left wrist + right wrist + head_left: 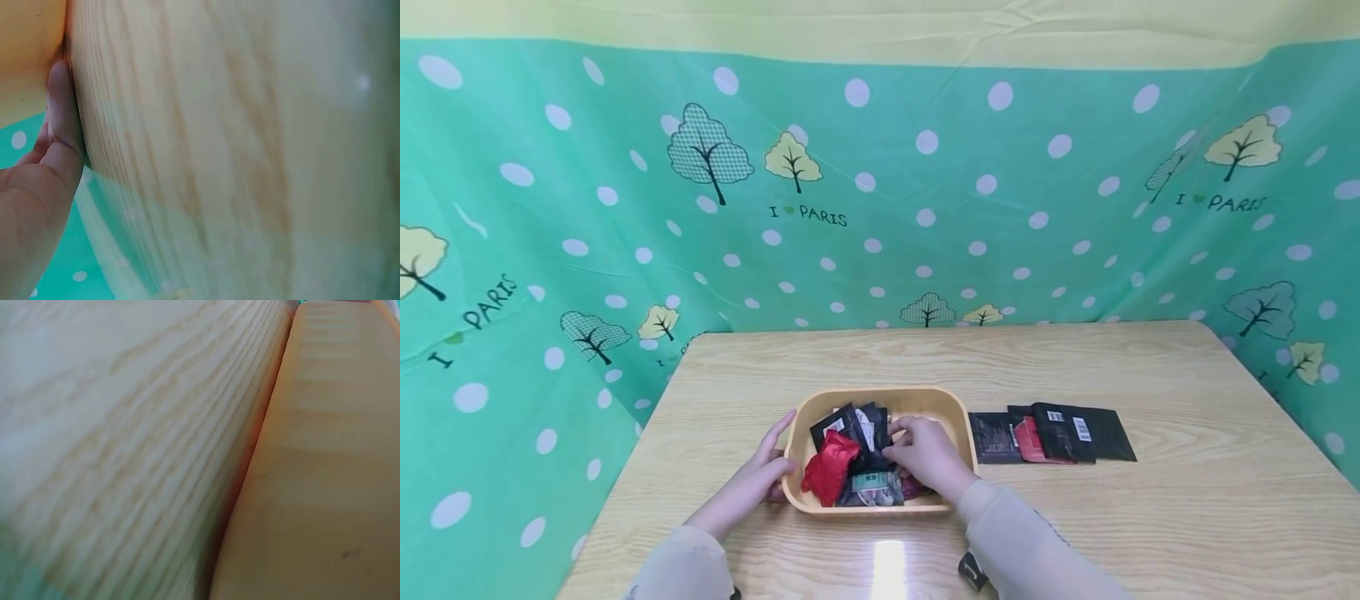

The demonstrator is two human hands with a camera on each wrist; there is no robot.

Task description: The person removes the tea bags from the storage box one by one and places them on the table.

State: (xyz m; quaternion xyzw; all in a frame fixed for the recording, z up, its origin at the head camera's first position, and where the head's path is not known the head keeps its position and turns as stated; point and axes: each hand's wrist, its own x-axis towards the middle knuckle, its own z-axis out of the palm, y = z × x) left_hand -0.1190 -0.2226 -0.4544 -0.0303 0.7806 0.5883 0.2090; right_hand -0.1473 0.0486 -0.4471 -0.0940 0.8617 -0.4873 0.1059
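A yellow-orange plastic bin stands on the table and holds several small packets. Inside it lie black sachets, a crumpled red foil packet and a dark sachet with a green label. My left hand rests against the bin's left outer wall, its fingers mostly straight; the left wrist view shows them touching that wall. My right hand reaches over the bin's right part, thumb and bent fingers at the black sachets. Whether it pinches one is hidden. The right wrist view shows only the bin's outer wall and wood.
Right of the bin, black packets and a red one lie overlapping in a row on the wooden table. A small black object sits beside the right sleeve. A green patterned cloth hangs behind and at the sides.
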